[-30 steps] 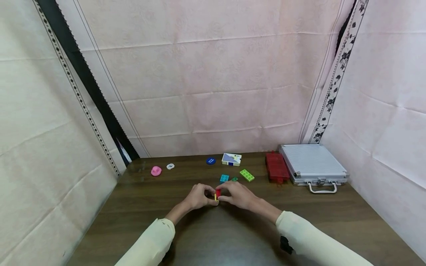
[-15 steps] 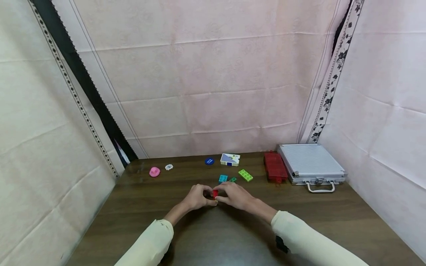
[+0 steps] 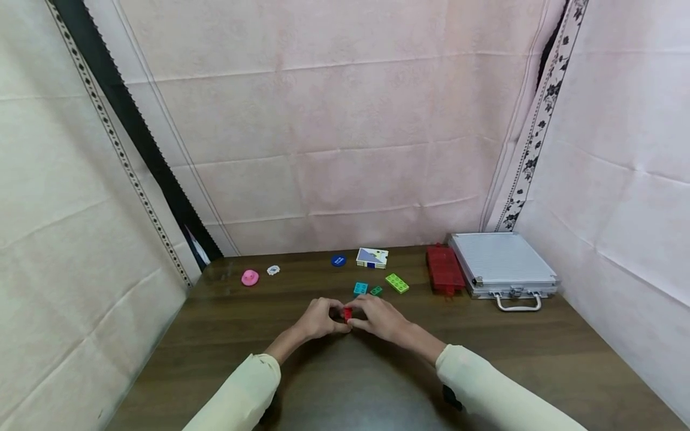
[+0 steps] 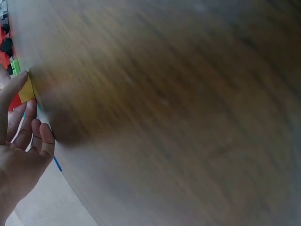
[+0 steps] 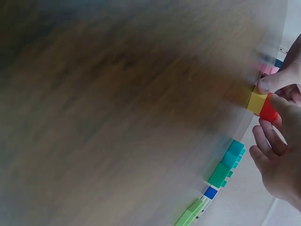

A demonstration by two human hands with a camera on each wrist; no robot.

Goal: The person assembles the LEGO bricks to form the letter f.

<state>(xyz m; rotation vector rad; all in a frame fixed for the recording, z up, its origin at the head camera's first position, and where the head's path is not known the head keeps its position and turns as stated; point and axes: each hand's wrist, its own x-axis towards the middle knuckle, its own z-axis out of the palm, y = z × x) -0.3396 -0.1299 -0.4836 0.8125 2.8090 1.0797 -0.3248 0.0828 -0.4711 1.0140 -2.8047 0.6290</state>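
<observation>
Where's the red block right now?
In the head view, the red block is low near centre, between the left hand and right hand, nearer the person than the blue block.

Two bricks (image 3: 347,315) are between the left hand (image 3: 320,319) and right hand (image 3: 380,317); behind, on the table (image 3: 323,383), lie three more bricks (image 3: 397,284); farther right, a box (image 3: 445,269), then a case (image 3: 504,263).

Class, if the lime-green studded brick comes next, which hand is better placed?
Probably the right hand, once it releases the red brick: the lime-green studded brick lies nearer it, and the left hand could steady the yellow brick.
</observation>
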